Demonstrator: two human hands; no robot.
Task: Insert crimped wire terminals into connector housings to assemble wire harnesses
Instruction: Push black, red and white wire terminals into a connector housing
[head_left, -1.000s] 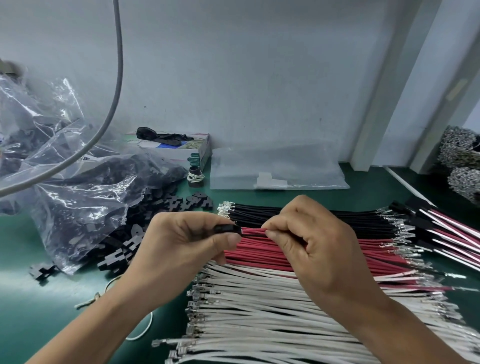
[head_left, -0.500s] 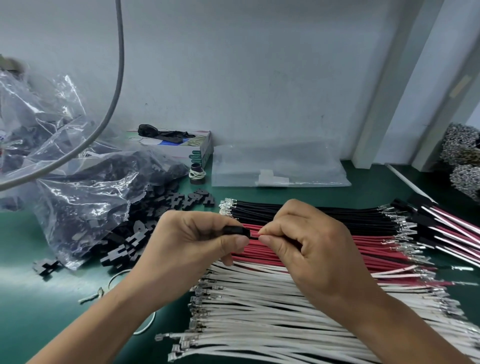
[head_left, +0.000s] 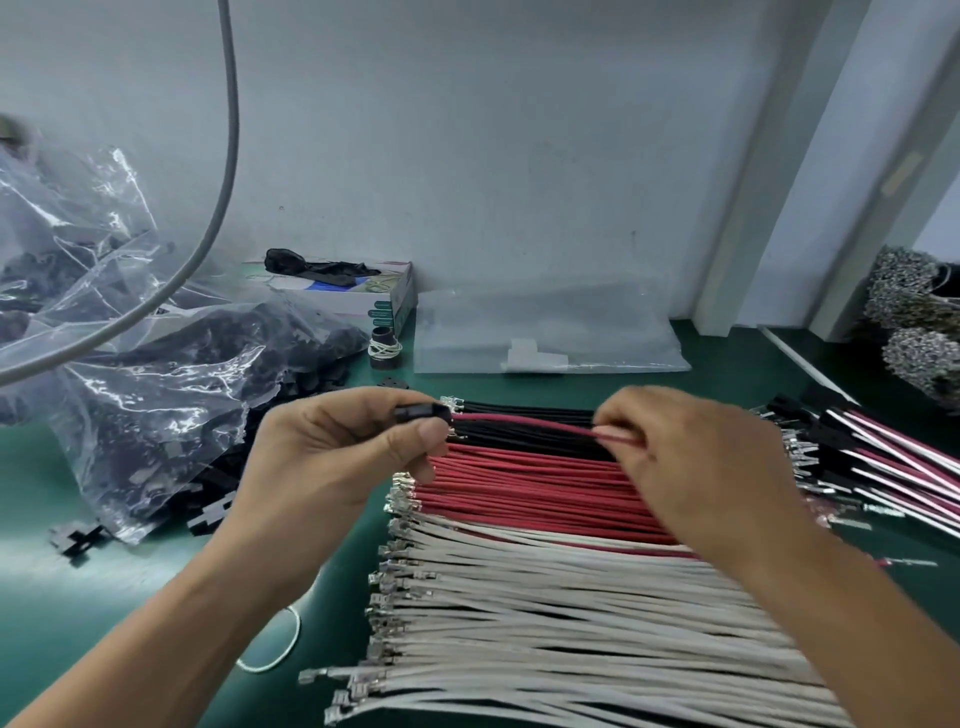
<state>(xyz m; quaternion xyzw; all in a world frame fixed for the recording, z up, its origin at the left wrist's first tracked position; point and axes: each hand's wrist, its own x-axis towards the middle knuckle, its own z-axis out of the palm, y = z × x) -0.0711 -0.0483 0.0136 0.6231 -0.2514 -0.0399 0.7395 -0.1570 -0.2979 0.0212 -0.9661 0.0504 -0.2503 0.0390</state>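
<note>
A person's two bare hands work above a green bench (head_left: 62, 582), seen from a head-worn camera. The left hand (head_left: 332, 467) pinches a small black connector housing (head_left: 422, 414) between thumb and forefinger, just left of centre. A single red wire (head_left: 524, 425) runs from the housing's right end toward 3 o'clock, into the right hand (head_left: 696, 467), whose fingers are curled and pinch the wire. The two hands are apart, with the wire stretched between them.

Beneath the hands, loose wires lie side by side in bands: black wires (head_left: 524, 444) farthest from the viewer, red wires (head_left: 524, 493) in the middle, white wires (head_left: 545, 623) nearest, toward 6 o'clock, their metal terminals pointing left. At 9 o'clock a clear plastic bag (head_left: 156, 395) spills black housings onto the bench. At 3 o'clock lie finished harnesses (head_left: 883, 467) with black connectors. At 12 o'clock, against the wall, sit a small cardboard box (head_left: 384, 301) and a flat clear bag (head_left: 550, 332). A grey cable (head_left: 228, 156) hangs at 10 o'clock.
</note>
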